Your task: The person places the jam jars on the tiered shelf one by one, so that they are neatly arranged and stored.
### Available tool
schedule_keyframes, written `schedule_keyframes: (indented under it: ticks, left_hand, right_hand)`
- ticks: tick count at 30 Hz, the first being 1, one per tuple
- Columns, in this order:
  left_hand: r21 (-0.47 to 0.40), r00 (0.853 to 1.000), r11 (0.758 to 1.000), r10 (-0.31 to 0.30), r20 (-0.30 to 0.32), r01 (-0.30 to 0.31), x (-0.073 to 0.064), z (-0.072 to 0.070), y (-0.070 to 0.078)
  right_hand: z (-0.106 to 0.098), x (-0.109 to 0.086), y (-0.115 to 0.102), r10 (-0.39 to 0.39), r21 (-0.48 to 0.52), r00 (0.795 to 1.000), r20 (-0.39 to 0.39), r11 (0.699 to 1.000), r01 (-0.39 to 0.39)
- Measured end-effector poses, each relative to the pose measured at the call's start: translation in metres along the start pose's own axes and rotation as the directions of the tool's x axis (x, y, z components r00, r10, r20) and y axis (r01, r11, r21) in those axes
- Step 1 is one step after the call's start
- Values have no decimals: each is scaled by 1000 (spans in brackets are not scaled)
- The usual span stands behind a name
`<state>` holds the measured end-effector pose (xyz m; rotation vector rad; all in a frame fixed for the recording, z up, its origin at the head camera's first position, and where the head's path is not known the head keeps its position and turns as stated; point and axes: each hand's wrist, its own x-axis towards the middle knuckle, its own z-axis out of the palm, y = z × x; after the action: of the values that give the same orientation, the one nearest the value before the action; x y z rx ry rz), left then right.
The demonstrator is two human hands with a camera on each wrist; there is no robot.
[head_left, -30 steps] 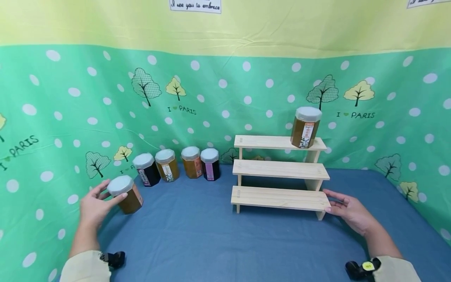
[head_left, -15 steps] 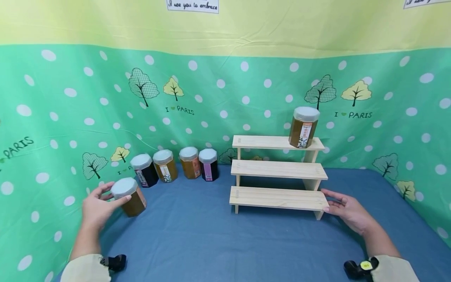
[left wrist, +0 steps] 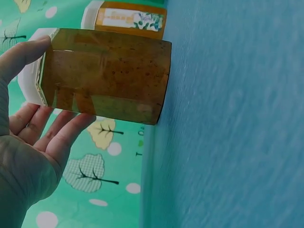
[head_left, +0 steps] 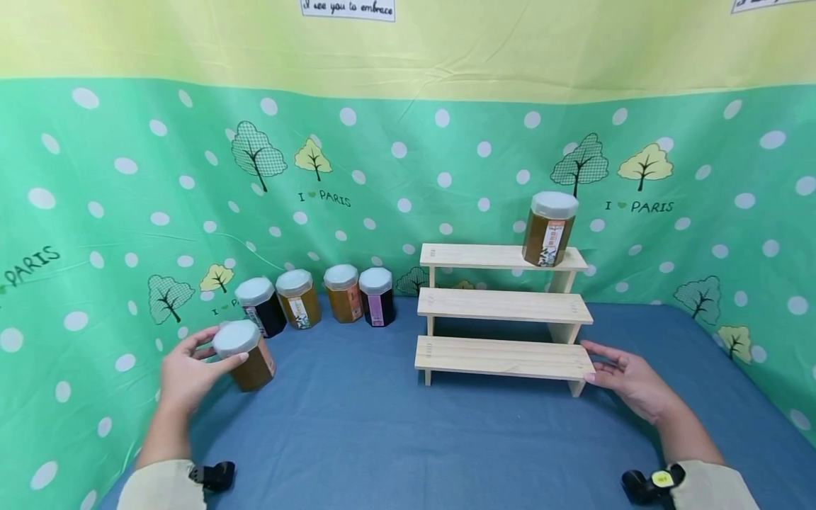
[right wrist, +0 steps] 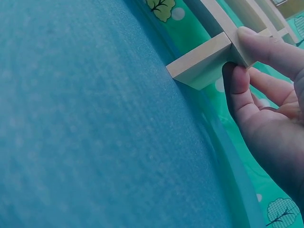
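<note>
My left hand (head_left: 186, 374) grips a honey-brown jar (head_left: 253, 370) with a white lid, thumb on the near side and fingers on the far side. In the left wrist view the base of this jar (left wrist: 109, 76) is close to the blue cloth; whether it touches, I cannot tell. My right hand (head_left: 632, 382) pinches the right end of the lowest step of a three-tier wooden stand (head_left: 503, 356). Thumb and fingers meet around that step's corner (right wrist: 242, 52) in the right wrist view. A similar brown jar (head_left: 550, 232) stands upright on the top step, toward its right end.
Against the back cloth at left stand a dark jar (head_left: 270, 312), an amber jar (head_left: 302, 304), an orange-brown jar (head_left: 344, 296) and a dark jar with a purple label (head_left: 377, 301). A blue cloth (head_left: 395, 439) covers the table; a green printed curtain (head_left: 382, 163) rises behind.
My left hand and the brown jar have shifted to the right, toward the row of jars. The right hand keeps its hold on the stand, which stays in place.
</note>
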<state>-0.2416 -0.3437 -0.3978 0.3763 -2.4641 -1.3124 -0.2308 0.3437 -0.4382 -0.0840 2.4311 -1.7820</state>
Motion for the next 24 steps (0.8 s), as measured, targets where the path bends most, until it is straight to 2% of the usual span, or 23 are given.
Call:
schedule_keyframes:
  ticks: [7, 24]
  left_hand:
    - [8, 999, 999, 39, 4, -39, -3, 7, 8]
    - [-49, 996, 997, 69, 50, -67, -10, 27, 26]
  right_hand:
    - [0, 1, 0, -9, -3, 1000, 8, 1000, 9]
    - [-1, 1, 1, -7, 1, 1000, 6, 1000, 7]
